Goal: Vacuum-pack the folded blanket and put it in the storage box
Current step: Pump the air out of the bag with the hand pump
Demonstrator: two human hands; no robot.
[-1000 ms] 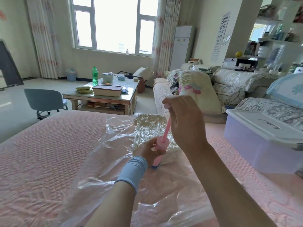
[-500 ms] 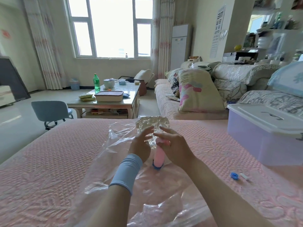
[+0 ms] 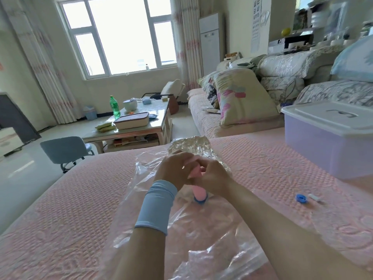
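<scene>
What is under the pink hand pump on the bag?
A blue valve ring shows around the foot of the pink pump, on the clear bag. The valve's middle is covered by the pump.

Overexposed window point(image 3: 119, 35) backlights room; shelves point(image 3: 331, 19) blurred, edges warped
</scene>
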